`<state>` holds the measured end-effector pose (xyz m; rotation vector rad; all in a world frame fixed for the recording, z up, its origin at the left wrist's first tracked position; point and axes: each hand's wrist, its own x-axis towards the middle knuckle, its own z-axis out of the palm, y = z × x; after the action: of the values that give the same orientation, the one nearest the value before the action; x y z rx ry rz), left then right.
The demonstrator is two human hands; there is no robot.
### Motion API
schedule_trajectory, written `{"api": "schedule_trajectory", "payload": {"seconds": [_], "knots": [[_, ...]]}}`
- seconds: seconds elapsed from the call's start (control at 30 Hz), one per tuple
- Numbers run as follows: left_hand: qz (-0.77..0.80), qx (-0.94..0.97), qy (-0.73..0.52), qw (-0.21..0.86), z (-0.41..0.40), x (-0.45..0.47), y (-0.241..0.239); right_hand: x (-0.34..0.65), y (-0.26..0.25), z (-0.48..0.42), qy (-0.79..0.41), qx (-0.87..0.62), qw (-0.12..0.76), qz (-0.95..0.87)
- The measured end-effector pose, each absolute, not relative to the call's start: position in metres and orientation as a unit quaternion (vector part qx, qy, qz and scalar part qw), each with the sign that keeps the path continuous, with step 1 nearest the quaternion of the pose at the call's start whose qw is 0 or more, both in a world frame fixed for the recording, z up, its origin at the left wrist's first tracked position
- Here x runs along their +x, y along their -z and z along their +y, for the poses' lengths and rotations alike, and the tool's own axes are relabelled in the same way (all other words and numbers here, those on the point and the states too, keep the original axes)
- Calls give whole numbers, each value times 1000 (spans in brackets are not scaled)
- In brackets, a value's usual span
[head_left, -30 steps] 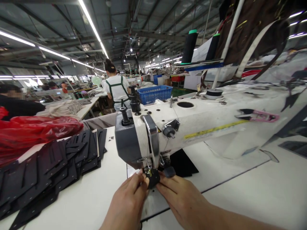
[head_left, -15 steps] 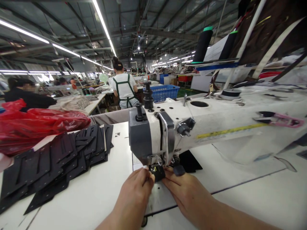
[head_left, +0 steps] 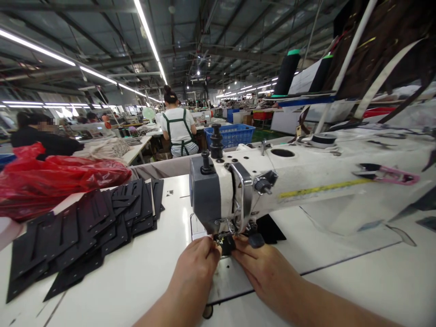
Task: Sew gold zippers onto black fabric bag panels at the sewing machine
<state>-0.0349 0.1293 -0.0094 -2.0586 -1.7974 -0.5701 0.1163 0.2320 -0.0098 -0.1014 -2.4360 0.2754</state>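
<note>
A small black fabric piece (head_left: 225, 244) with a yellowish mark lies under the presser foot of the white and grey sewing machine (head_left: 206, 195). My left hand (head_left: 200, 261) pinches its left edge between thumb and fingers. On the other side, my right hand (head_left: 262, 263) has its fingers together on the piece's right edge; their tips are partly hidden by the machine's dark lower parts. More flat black fabric (head_left: 270, 228) rests on the table behind my right hand.
Slotted black panels (head_left: 91, 227) lie overlapped at the left, by a red plastic bag (head_left: 64, 175). Pink-handled thread snips (head_left: 397, 174) rest on the machine arm. Thread cones (head_left: 288, 72) stand above. A co-worker (head_left: 177, 125) sits ahead near a blue basket (head_left: 231, 135).
The view has shifted slightly, so the machine's head and the panels appear a little further right. The black piece appears a little further in under the foot, both hands still at it.
</note>
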Motion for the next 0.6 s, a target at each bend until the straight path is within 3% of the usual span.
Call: {"api": "schedule_trajectory", "payload": {"seconds": [0.37, 0.6], "knots": [[-625, -729, 210, 181, 132, -39, 10, 116, 8, 237, -132, -36, 319, -938], [-607, -739, 231, 180, 118, -27, -7, 149, 14, 251, 102, -214, 291, -927]]}}
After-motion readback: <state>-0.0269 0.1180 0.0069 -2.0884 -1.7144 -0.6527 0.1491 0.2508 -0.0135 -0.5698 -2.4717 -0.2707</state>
